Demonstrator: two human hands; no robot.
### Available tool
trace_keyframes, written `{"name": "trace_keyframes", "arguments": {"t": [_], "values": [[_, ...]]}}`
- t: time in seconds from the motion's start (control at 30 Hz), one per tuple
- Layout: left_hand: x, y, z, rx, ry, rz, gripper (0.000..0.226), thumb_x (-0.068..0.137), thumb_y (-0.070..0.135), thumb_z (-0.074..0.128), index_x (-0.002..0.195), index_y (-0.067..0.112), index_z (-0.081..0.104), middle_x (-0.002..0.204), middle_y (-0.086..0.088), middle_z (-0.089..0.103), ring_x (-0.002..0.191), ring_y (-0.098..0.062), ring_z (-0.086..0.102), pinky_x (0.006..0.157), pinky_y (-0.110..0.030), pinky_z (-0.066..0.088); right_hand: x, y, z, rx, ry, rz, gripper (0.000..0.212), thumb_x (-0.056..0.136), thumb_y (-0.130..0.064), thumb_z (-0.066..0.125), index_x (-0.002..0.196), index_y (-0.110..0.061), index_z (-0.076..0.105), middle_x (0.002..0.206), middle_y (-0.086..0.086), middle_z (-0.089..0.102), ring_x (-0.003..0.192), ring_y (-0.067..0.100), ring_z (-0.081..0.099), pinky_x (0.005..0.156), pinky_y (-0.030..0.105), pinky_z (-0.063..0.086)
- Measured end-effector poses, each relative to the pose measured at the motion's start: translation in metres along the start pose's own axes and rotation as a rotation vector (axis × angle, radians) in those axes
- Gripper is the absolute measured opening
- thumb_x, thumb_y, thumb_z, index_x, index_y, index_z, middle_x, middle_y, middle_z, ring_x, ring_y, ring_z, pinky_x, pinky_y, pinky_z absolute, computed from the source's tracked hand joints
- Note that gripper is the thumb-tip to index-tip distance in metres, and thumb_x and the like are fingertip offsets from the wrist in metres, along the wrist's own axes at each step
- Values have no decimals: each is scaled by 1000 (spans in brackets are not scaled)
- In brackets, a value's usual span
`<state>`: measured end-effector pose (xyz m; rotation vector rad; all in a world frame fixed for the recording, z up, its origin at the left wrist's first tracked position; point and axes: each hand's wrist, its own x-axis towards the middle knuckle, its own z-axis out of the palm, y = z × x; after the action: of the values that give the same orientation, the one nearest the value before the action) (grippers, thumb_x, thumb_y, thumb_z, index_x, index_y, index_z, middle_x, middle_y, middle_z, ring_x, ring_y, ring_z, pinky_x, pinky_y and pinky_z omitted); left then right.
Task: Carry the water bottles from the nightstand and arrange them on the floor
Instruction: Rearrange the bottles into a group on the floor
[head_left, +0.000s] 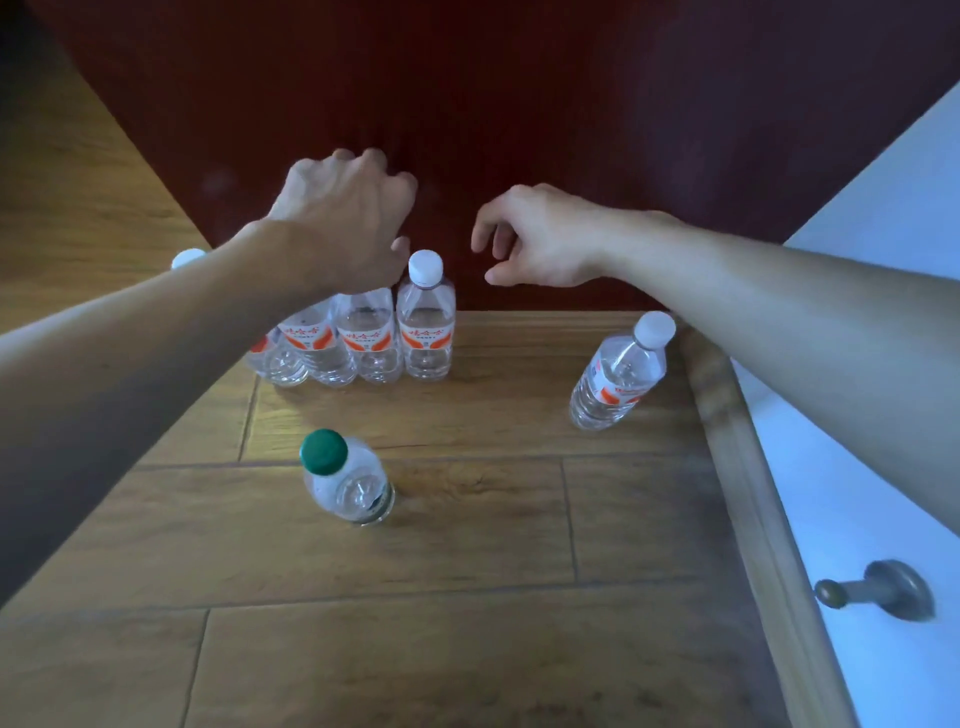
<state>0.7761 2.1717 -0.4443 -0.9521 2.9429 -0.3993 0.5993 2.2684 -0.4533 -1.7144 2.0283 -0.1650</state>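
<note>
My left hand (343, 218) is over the row of orange-label bottles (363, 338) standing on the floor (467, 597) against the dark red panel (519, 104); fingers are curled, and I can't tell if they grip anything. My right hand (540, 239) hovers beside it, loosely curled and empty. The green-cap bottle (348, 478) stands nearer me, and a lone white-cap bottle (618, 374) is off right by the wooden trim (724, 415).

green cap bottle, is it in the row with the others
No, the green-capped bottle stands alone on the floor, apart from the row of orange-labelled bottles.
</note>
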Motion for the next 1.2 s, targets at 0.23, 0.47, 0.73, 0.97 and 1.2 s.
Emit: {"name": "trace_keyframes", "arguments": {"t": [0.23,0.47,0.73,0.97,1.2], "values": [[-27,13,-29,-21,-64,187,32,88,42,52,108,19,61,103,-4,61,98,-31,61,65,-35,38,-41,30,-29,-34,-28,79,22,88,-33,73,107,-27,67,103,-6,67,96,16,66,83,33,53],[-60,3,-36,-262,-333,228,13,87,51,52,92,38,53,93,9,61,88,-24,65,75,-41,54,-80,60,-32,-172,-79,73,16,84,-34,73,95,-24,70,89,-4,68,89,23,68,77,33,52],[-94,-10,-30,-414,-379,239,54,65,78,45,102,42,62,82,20,60,79,-5,60,73,-40,56,-95,78,-35,-130,-148,65,34,81,-48,75,110,-32,66,99,-8,66,92,14,66,81,34,53],[-123,-28,-2,-392,-511,279,53,68,59,78,116,48,58,100,21,56,81,2,57,66,-13,44,-103,90,-25,-164,-244,48,46,74,-51,79,113,-37,58,98,-10,62,90,10,61,82,39,55],[-120,-13,16,-395,-561,339,43,71,47,79,110,41,64,97,21,59,86,4,55,66,-6,43,-101,104,-8,-117,-194,43,28,76,-33,82,96,-33,62,89,-10,64,85,10,60,79,41,54]]}}
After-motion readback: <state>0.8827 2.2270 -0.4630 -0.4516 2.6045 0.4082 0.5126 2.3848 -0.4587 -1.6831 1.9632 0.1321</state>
